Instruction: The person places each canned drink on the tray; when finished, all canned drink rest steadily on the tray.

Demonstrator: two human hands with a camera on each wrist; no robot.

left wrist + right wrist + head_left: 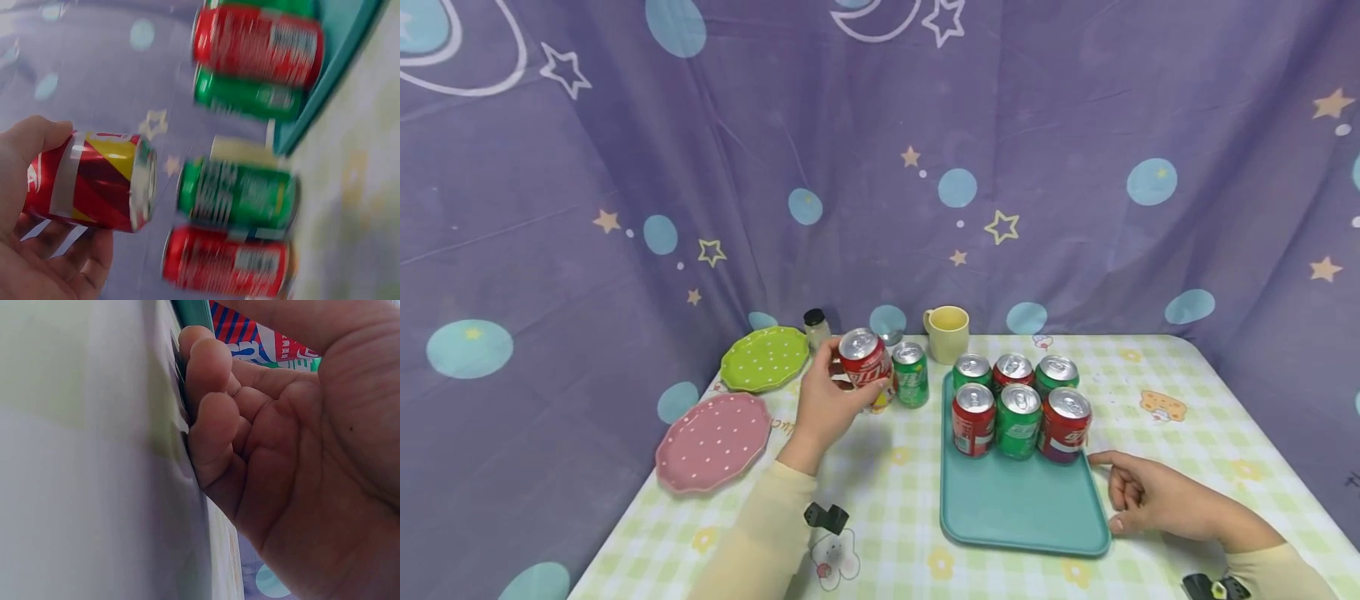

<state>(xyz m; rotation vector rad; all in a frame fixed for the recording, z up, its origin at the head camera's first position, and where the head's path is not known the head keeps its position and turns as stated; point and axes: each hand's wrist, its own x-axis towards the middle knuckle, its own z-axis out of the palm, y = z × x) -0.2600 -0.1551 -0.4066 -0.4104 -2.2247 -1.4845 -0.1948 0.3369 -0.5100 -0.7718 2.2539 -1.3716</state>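
Left hand (835,398) gripped a red can (863,360) on my feed, right hand (1168,497) sat kinda loosely curled at the teal tray (1022,510).

Glossy printed metal clads the red soda can (863,367) in the left hand (829,398), its top bare silver. The green soda can (913,385) beyond the left edge of the tray (1022,508) and the six soda cans (1018,425) toward its far edge share that shine. The tray looks like smooth plastic with a low sheen. At the far edge of the tablecloth (895,533), itself smooth and matt, the mug (949,340) resembles glazed ceramic, the jar (818,335) clear glass. Behind hangs a matt, softly creased cloth curtain (880,108).
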